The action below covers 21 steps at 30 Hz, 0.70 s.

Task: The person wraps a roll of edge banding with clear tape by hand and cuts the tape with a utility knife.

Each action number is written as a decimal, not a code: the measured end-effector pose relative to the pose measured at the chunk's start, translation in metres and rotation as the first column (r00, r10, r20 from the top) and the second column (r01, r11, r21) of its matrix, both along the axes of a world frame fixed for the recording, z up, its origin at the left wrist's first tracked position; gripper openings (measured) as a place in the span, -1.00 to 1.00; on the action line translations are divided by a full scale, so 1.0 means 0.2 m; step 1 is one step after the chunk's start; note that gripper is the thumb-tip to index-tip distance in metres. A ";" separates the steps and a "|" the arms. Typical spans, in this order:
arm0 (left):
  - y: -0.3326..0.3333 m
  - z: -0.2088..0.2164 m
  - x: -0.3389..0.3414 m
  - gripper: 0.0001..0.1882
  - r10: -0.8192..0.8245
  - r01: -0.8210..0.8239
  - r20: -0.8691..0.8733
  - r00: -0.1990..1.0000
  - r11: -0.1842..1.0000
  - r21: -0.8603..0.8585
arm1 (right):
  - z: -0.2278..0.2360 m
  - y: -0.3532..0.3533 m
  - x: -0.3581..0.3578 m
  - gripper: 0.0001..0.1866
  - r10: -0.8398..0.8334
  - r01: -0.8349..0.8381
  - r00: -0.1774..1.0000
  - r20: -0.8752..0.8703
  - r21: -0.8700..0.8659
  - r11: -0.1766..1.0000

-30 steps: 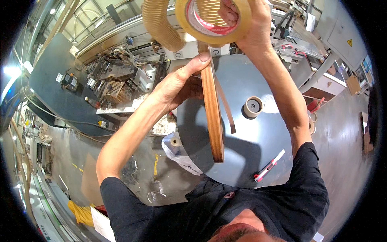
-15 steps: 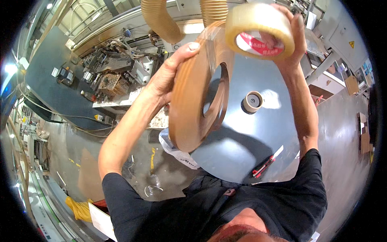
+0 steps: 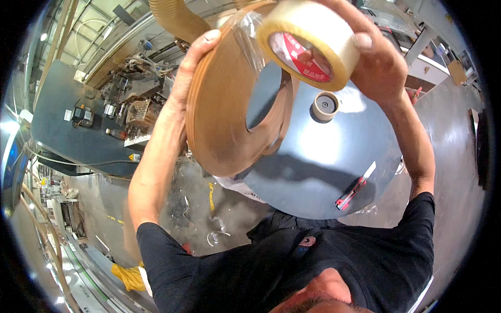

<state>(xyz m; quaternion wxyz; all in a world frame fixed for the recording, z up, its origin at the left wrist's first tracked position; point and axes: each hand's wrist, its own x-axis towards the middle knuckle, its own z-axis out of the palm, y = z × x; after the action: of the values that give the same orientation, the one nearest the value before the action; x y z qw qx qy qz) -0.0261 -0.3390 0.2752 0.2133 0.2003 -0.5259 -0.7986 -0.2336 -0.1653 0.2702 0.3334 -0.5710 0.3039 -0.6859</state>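
A big coil of brown wood-coloured edge banding (image 3: 216, 125) is lifted above the round grey table, gripped at its left side by my left hand (image 3: 190, 68). Clear tape (image 3: 248, 44) lies across the coil's upper part. In my right hand (image 3: 378, 62) is a thick roll of packing tape (image 3: 308, 44), held against the coil's upper right; its core is red and white. My right thumb presses the roll's outer face. On the table below, a red utility knife (image 3: 356, 187) lies with its blade out, and a small round hub (image 3: 325, 106) stands up behind it.
The round grey table (image 3: 308, 182) sits right in front of me. To the left, a dark machine table (image 3: 68, 125) carries metal parts and a small black device. A ribbed hose (image 3: 180, 18) hangs at the top. Plastic scraps (image 3: 216, 237) litter the floor.
The coil has shifted left and turned to show more of its flat face. The tape roll has come left and tilted, and my right hand has moved with it.
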 end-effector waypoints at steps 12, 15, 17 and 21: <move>-0.04 -0.04 0.06 -0.43 0.004 -0.002 0.025 1.000 0.998 -0.056 | -0.48 0.04 0.24 -0.54 -0.356 0.426 0.884 -0.303 0.206 0.881; -0.09 -0.05 0.06 -0.49 -0.018 0.017 -0.015 1.000 0.999 -0.050 | -0.39 -0.01 0.19 -0.55 -0.134 0.241 0.959 -0.248 0.471 0.849; -0.12 -0.06 0.06 -0.61 -0.014 0.013 -0.037 0.999 1.000 -0.009 | -0.44 -0.08 0.18 -0.65 -0.081 0.132 0.989 -0.127 0.472 0.872; -0.09 -0.03 0.05 -0.68 -0.060 0.060 -0.030 0.998 0.998 -0.019 | -0.46 -0.18 0.20 -0.73 -0.084 0.112 0.993 -0.079 0.478 0.871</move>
<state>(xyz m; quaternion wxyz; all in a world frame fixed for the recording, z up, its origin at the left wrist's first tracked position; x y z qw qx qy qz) -0.0151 -0.3576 0.2684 0.1989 0.1703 -0.5355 -0.8029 -0.1934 -0.2013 0.1781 0.4210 -0.4731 0.5026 -0.5885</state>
